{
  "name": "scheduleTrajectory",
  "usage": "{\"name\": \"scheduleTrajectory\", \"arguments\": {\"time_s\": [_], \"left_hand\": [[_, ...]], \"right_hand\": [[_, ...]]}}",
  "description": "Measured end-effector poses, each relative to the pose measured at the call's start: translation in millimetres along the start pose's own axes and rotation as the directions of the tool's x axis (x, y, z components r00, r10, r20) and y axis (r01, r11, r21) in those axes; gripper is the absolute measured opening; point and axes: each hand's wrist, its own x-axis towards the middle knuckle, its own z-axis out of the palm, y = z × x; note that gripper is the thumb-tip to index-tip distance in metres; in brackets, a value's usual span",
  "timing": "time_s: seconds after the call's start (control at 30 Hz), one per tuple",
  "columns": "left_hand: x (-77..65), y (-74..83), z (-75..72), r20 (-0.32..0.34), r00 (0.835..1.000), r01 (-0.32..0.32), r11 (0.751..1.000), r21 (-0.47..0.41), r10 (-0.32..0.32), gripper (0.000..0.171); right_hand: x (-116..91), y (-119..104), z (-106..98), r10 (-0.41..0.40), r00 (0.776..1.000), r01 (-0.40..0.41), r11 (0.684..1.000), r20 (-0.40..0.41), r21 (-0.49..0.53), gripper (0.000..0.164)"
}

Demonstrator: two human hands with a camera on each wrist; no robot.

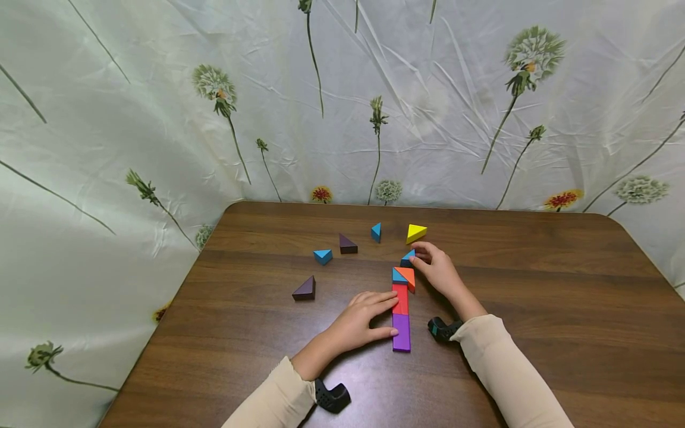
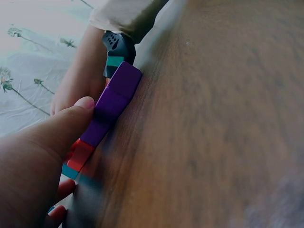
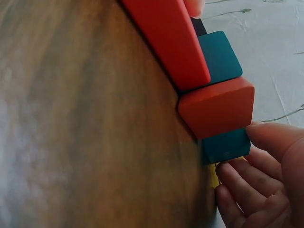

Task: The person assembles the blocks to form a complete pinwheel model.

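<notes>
A row of wooden blocks runs away from the person: a purple block (image 1: 401, 333) nearest, a red block (image 1: 401, 299) beyond it, then a blue triangle (image 1: 398, 276) paired with an orange triangle (image 1: 409, 277). My left hand (image 1: 360, 321) lies along the row's left side, fingers extended to the red block and thumb against the purple one. At the far end, my right hand (image 1: 440, 272) pinches another blue triangular block (image 1: 407, 259) between thumb and fingers. The right wrist view has this blue block (image 3: 226, 145) right up against the orange one (image 3: 218, 108).
Loose triangular blocks lie farther back and left: a yellow one (image 1: 415, 233), two blue ones (image 1: 376, 232) and two dark purple ones (image 1: 305, 289). The brown table (image 1: 562, 309) meets a flowered curtain (image 1: 439, 119) at its back edge. Each wrist wears a black device (image 1: 333, 397).
</notes>
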Motion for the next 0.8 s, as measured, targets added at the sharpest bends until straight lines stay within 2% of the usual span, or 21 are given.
{"name": "scheduleTrajectory", "arguments": {"time_s": [0.27, 0.8], "left_hand": [[-0.4, -0.6, -0.3, 0.001, 1.000, -0.001, 1.000, 0.000, 0.001, 0.061], [0.2, -0.9, 0.2, 0.005, 1.000, -0.001, 1.000, -0.004, 0.001, 0.060]], "right_hand": [[1.4, -3.4, 2.5, 0.015, 1.000, -0.016, 0.999, 0.020, 0.035, 0.036], [-1.1, -4.8, 4.6, -0.032, 0.998, 0.029, 0.998, 0.054, 0.059, 0.034]]}}
